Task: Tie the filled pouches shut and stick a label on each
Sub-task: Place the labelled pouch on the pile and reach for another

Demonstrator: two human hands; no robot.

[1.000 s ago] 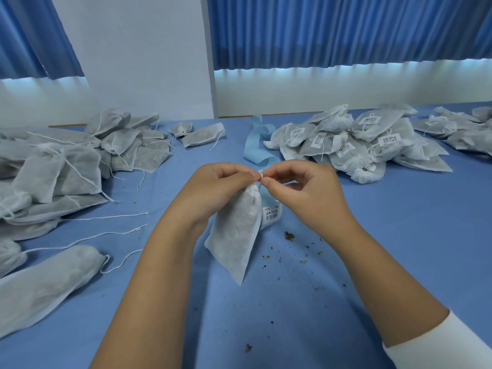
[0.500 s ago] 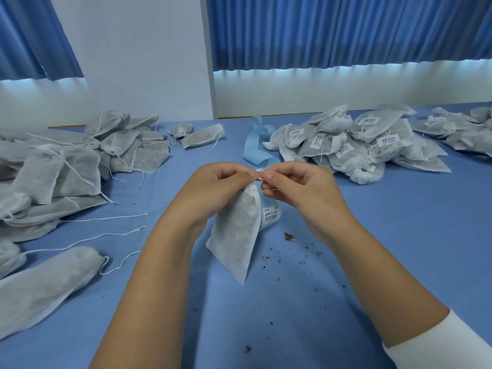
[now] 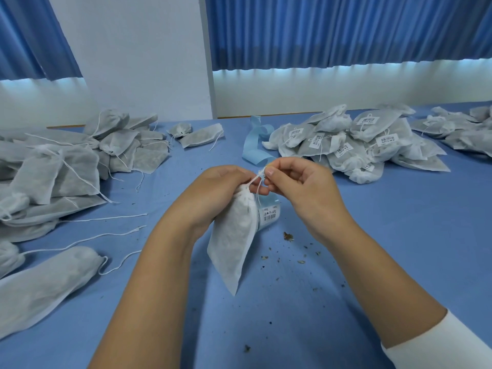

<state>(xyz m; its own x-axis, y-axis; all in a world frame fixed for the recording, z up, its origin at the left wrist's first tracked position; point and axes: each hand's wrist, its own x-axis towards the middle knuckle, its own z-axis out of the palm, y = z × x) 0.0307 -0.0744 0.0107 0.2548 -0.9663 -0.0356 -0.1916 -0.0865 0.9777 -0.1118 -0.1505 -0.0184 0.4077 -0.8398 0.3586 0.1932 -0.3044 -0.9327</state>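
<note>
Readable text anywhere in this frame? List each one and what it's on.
Label strip behind the held pouch: printed characters above a barcode, too blurred to read.
Labels on the pile of tied pouches, far right: barcodes and small print, too small to read.
No other text in view.

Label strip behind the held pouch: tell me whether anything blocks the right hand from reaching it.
Nothing visible lies between the right hand and the label strip. The pouch covers only its left part; that hand pinches the drawstring.

blue table carries pouch piles, label roll, crumbs.
</note>
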